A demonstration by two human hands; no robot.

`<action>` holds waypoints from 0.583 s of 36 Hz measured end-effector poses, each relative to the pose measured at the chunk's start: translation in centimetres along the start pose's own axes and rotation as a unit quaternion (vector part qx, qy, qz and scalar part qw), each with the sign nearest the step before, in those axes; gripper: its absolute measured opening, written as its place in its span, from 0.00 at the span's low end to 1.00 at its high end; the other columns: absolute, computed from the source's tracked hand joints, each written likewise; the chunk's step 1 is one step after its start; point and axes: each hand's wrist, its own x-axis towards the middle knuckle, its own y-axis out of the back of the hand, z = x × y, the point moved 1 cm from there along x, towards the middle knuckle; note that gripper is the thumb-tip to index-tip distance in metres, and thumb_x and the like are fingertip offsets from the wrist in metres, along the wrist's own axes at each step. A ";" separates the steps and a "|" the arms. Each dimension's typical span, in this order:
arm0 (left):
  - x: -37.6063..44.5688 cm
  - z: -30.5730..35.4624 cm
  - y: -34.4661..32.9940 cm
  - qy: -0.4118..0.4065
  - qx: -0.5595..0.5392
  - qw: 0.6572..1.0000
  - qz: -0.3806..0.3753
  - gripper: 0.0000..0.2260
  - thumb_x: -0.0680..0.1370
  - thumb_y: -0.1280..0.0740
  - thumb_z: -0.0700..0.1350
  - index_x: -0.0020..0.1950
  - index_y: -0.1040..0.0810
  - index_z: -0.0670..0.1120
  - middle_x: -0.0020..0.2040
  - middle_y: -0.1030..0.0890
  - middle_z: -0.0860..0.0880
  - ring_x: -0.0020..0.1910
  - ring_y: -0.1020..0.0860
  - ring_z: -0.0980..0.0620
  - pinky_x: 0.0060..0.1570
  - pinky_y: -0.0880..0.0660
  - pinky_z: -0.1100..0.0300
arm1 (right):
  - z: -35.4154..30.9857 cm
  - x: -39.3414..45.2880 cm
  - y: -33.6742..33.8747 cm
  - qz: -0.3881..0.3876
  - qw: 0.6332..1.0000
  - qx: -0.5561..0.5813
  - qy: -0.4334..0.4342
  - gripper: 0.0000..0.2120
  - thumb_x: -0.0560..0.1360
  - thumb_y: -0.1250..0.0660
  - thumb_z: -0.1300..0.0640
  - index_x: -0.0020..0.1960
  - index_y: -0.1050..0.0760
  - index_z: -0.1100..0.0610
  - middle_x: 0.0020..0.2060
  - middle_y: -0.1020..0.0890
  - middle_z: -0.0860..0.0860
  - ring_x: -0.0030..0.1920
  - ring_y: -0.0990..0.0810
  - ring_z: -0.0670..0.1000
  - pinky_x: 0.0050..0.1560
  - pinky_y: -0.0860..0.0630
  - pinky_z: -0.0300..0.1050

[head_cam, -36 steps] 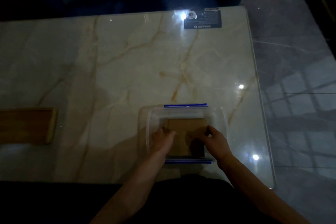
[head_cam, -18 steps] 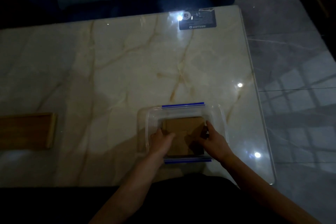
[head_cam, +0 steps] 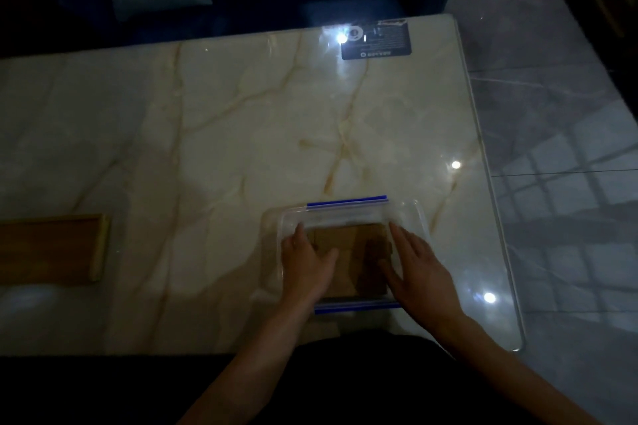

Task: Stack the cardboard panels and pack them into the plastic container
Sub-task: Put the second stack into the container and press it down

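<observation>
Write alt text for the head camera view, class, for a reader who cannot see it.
Two bare hands, left hand and right hand, lie flat on brown cardboard panels inside a clear plastic container with blue edge strips. It sits on a dimly lit cream marble table, with a wooden board at left.

One view only, head-worn, wide-angle. Looks forward and steeply down from above the near edge of the marble tabletop (head_cam: 241, 134), facing its far edge. Close range: both forearms enter from bottom of frame (dim light, bright glare spots on the surface). Right side of frame takes in tiled floor (head_cam: 566, 148) past the tabletop's rounded corner.
</observation>
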 end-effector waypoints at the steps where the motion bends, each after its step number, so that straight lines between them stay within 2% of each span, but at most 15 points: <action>1: 0.0 0.4 0.2 -0.054 0.021 0.998 0.012 0.33 0.74 0.31 0.50 0.76 0.41 0.48 0.73 0.38 0.43 0.71 0.36 0.44 0.67 0.36 0.54 | 0.3 -0.2 0.3 0.031 0.999 -0.034 0.019 0.32 0.77 0.37 0.42 0.76 0.42 0.52 0.71 0.29 0.53 0.71 0.32 0.55 0.62 0.24 0.54; 3: 0.2 1.3 0.5 -0.152 0.057 0.987 -0.005 0.26 0.75 0.33 0.50 0.73 0.35 0.50 0.70 0.33 0.46 0.67 0.31 0.46 0.65 0.32 0.54 | 1.0 -0.1 0.5 0.029 0.995 -0.085 0.032 0.38 0.76 0.42 0.34 0.78 0.45 0.55 0.76 0.38 0.53 0.78 0.45 0.55 0.74 0.39 0.54; 4: 0.5 1.6 0.5 -0.193 0.088 0.977 -0.028 0.24 0.76 0.34 0.51 0.71 0.33 0.51 0.69 0.31 0.47 0.66 0.29 0.48 0.64 0.30 0.52 | 1.4 -0.1 0.5 0.008 0.994 -0.101 0.035 0.43 0.74 0.44 0.30 0.79 0.49 0.55 0.78 0.45 0.54 0.79 0.52 0.55 0.76 0.47 0.54; 5: 0.8 1.9 0.5 -0.226 0.126 0.965 -0.053 0.23 0.76 0.35 0.53 0.70 0.32 0.52 0.68 0.30 0.49 0.65 0.29 0.50 0.63 0.29 0.52 | 1.6 0.0 0.3 -0.012 0.993 -0.111 0.041 0.48 0.72 0.45 0.26 0.79 0.54 0.55 0.79 0.50 0.54 0.79 0.57 0.55 0.76 0.51 0.54; 7: 1.8 2.2 0.2 -0.271 0.198 0.937 -0.095 0.23 0.76 0.36 0.56 0.69 0.31 0.52 0.67 0.30 0.50 0.63 0.29 0.50 0.61 0.28 0.53 | 1.8 -0.1 -0.1 -0.049 0.990 -0.123 0.049 0.55 0.67 0.46 0.21 0.79 0.62 0.54 0.79 0.58 0.54 0.78 0.62 0.55 0.76 0.54 0.55; 10: 3.6 2.4 -0.4 -0.301 0.281 0.901 -0.136 0.27 0.75 0.37 0.60 0.72 0.34 0.51 0.69 0.31 0.47 0.64 0.28 0.46 0.62 0.29 0.51 | 1.8 -0.3 -0.5 -0.071 0.989 -0.123 0.049 0.61 0.62 0.46 0.18 0.79 0.62 0.56 0.79 0.60 0.56 0.78 0.61 0.56 0.76 0.52 0.59; 13: 4.9 2.4 -0.9 -0.295 0.330 0.881 -0.165 0.31 0.75 0.38 0.61 0.74 0.37 0.50 0.72 0.33 0.46 0.67 0.30 0.45 0.63 0.30 0.51 | 1.8 -0.3 -0.6 -0.078 0.989 -0.117 0.047 0.64 0.60 0.45 0.17 0.79 0.63 0.56 0.79 0.59 0.57 0.78 0.61 0.57 0.76 0.51 0.59; 21: 5.7 1.7 -1.6 -0.280 0.368 0.869 -0.176 0.34 0.75 0.40 0.63 0.75 0.40 0.48 0.71 0.36 0.45 0.67 0.33 0.43 0.60 0.31 0.49 | 1.9 0.1 -0.6 -0.100 0.987 -0.115 0.052 0.66 0.58 0.45 0.16 0.79 0.60 0.59 0.78 0.58 0.60 0.78 0.59 0.60 0.74 0.56 0.57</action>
